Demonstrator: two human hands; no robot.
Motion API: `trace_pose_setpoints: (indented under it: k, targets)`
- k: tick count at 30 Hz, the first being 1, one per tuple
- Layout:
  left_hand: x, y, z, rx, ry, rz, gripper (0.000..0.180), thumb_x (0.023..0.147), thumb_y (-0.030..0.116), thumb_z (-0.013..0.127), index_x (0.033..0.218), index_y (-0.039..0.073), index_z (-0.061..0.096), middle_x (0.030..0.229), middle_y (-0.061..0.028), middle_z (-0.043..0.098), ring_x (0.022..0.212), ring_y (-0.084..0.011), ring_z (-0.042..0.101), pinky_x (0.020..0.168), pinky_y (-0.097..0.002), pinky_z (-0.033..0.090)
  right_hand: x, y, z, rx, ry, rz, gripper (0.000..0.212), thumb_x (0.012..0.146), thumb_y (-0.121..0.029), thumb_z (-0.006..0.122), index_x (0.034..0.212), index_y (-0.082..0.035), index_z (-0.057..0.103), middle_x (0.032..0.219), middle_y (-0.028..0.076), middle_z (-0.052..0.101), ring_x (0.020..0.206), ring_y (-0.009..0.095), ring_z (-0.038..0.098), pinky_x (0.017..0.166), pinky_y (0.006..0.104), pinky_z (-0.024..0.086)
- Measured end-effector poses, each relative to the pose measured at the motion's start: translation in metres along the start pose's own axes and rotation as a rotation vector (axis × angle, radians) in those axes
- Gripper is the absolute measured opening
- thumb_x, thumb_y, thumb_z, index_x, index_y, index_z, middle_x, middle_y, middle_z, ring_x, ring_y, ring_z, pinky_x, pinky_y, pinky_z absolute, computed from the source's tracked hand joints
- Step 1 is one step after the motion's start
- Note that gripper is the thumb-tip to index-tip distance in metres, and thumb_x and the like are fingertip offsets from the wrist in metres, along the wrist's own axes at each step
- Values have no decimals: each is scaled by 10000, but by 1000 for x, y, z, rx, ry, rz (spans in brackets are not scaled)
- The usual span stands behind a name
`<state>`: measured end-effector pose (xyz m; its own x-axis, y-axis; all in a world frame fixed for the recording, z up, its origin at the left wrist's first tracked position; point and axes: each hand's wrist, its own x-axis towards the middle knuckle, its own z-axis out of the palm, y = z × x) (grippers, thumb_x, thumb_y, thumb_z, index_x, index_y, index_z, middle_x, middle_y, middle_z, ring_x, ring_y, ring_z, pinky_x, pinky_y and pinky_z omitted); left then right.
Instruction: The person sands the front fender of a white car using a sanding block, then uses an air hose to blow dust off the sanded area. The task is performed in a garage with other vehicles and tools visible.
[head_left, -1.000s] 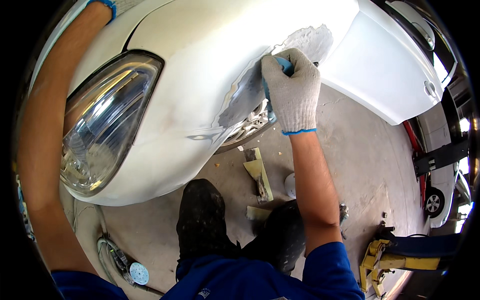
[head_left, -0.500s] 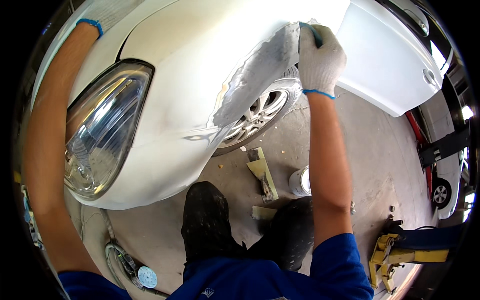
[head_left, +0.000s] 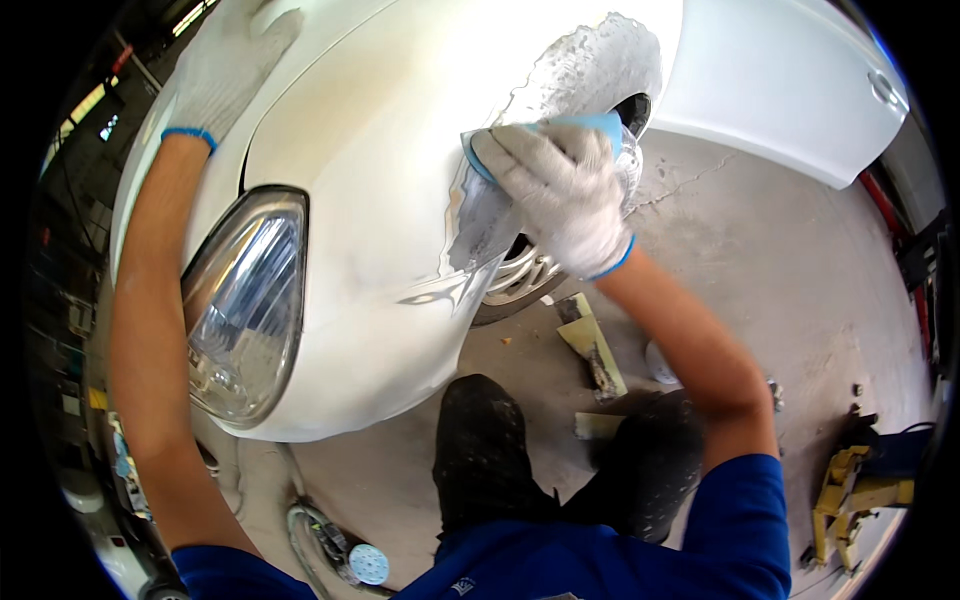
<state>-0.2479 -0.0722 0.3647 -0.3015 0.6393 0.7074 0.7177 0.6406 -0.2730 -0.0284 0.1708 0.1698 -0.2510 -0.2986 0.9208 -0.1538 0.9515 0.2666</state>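
My right hand (head_left: pixel 560 195), in a white knit glove with a blue cuff, presses a light blue sheet of sandpaper (head_left: pixel 604 124) against the front fender of a white car. Under and around it spreads a grey, ragged-edged sanded patch (head_left: pixel 600 65) above the wheel arch. The fingers lie over the sheet and hide part of it. Far to the left, my gloved left hand (head_left: pixel 230 70) rests on the hood (head_left: pixel 340 90) with thumb apart, holding nothing. Its forearm passes beside the headlight (head_left: pixel 250 310). Below the right hand, the front wheel (head_left: pixel 520 280) is partly covered.
On the concrete floor lie yellowish flat spreaders (head_left: pixel 590 345) beside a white can (head_left: pixel 660 362) and my knees. A round sander (head_left: pixel 368 564) with a hose is at the lower left. The car door (head_left: pixel 770 90) stands far right, above a yellow-and-blue metal stand (head_left: pixel 850 490).
My right hand has come from the patch's far rear edge toward its front lower part, and the blue sheet now shows clearly. The view has shifted, bringing more of my left hand into sight.
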Motion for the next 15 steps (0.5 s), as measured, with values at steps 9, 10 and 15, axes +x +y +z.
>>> trace_pose_setpoints:
  k: [9,10,15]
  targets:
    - [1,26,-15,10,-7,-70,502,919,434,603,1377,231,571,1402,-63,558,1286,-243,539,1095,-372,402,-2,24,2,-27,-2,47,409,693,-161,685,1101,-176,718,1040,-77,636,892,158,535,759,317,456]
    - [1,25,-15,-7,-17,-87,502,919,434,604,1377,232,571,1402,-60,559,1284,-246,541,1093,-375,406,3,35,-3,-20,-22,90,408,708,-107,677,1108,-173,717,1057,-71,651,899,156,536,767,305,457]
    - [4,26,-12,27,-22,-68,490,924,430,594,1371,231,573,1390,-56,572,1273,-260,552,1082,-387,422,-10,12,4,-67,-4,68,419,676,-212,676,1093,-181,701,1015,-66,611,845,167,534,710,344,456]
